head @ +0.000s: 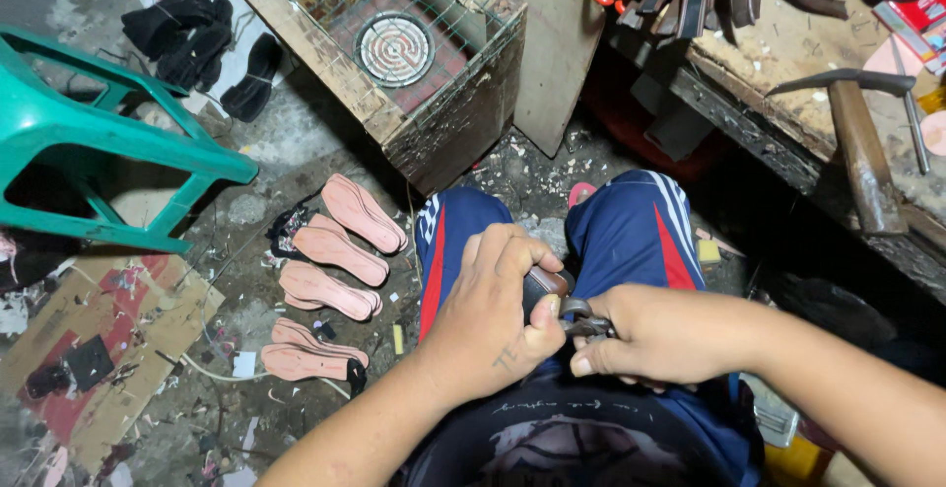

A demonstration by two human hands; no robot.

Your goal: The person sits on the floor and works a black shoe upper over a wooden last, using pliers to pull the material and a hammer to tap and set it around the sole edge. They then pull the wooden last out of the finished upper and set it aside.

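Over my lap, my left hand [493, 314] is closed around a small dark piece [540, 285], thumb pressed on its edge. My right hand [645, 334] grips a metal tool with looped handles [579, 319] that meets the dark piece between the two hands. My knees in blue trousers with red and white stripes [631, 231] sit just beyond. What the tool's tip touches is hidden by my fingers.
Several pink shoe soles [330, 275] lie on the dirty floor to the left. A green plastic stool [89, 142] stands at far left, a wire-topped box with a round heater coil [394, 48] ahead, and a workbench with a hammer [857, 142] at right.
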